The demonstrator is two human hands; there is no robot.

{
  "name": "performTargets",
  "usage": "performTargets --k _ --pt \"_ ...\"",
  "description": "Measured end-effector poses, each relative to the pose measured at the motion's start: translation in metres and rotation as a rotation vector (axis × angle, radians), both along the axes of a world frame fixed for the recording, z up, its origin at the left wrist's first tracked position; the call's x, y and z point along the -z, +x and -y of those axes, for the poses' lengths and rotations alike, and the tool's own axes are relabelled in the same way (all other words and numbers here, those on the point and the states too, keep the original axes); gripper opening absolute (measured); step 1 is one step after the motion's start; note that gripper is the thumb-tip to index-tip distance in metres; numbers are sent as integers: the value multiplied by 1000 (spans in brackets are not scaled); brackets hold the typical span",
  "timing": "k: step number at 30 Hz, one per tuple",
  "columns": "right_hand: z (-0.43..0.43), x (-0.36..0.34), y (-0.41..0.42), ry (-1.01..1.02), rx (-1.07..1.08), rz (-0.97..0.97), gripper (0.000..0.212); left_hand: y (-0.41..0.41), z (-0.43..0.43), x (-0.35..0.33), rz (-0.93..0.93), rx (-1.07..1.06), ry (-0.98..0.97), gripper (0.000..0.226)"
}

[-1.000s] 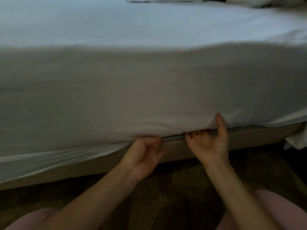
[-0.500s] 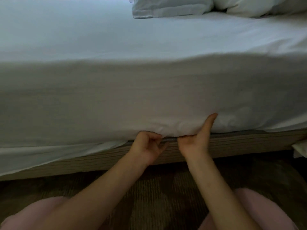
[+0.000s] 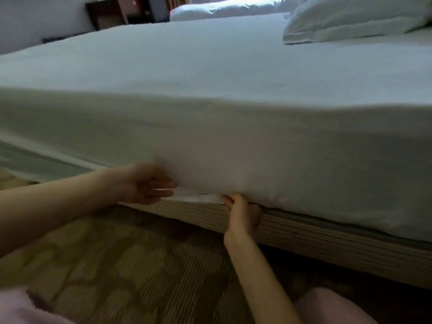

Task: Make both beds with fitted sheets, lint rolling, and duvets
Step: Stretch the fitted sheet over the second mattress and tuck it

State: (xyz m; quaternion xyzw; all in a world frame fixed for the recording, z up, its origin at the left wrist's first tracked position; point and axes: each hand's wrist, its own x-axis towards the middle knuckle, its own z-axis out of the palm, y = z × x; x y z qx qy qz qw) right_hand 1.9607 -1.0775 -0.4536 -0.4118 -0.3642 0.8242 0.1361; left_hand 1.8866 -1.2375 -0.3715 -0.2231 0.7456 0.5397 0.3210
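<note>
I count two beds; the near bed [image 3: 233,66] in front of me wears one smooth white fitted sheet [image 3: 233,141] over its top and down its near side; one plump white pillow [image 3: 350,19] lies at its far right end; the second bed [image 3: 222,8], heaped with white bedding, stands behind it. Two grips work at the sheet's lower edge, just above the beige ribbed bed base [image 3: 327,244]; my left grip [image 3: 145,183], blurred, lies sideways with fingers stretched out and clamped on the loose white hem [image 3: 198,198], a strip of which shows between them; my right grip [image 3: 243,215] reaches up at the hem's other end with its fingers hidden under the sheet-covered edge, so I cannot tell whether it clasps anything. Below lie one brown patterned carpet [image 3: 140,265] and two pink-clad knees [image 3: 332,305]; one piece of dark wooden furniture [image 3: 109,10] stands at the far left.
</note>
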Motion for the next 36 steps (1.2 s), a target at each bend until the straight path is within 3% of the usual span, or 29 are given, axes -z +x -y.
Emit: performTargets --k 3,5,7,11,21,25,28,30,36 --pt "-3 3 0 -10 12 -76 12 -5 33 -8 -17 -65 64 17" --pt "-5 4 -1 -37 38 -104 26 -11 53 -2 -41 -136 123 19" --pt "-2 3 -4 11 65 -109 34 -24 70 11 -78 -225 165 22" --pt "9 4 -11 134 170 -44 31 -59 96 45 -138 -282 141 26" --pt "38 6 -44 310 407 183 43 -106 166 66 11 1 223 19" --pt "59 10 -53 381 595 292 25 -111 181 77 4 92 263 14" --pt "84 23 -63 493 553 288 12 -110 198 97 -59 167 270 9" --pt "110 20 -64 598 484 255 36 -113 202 106 -70 167 326 14" --pt "175 12 -78 822 159 436 54 -118 190 109 87 -12 500 26"
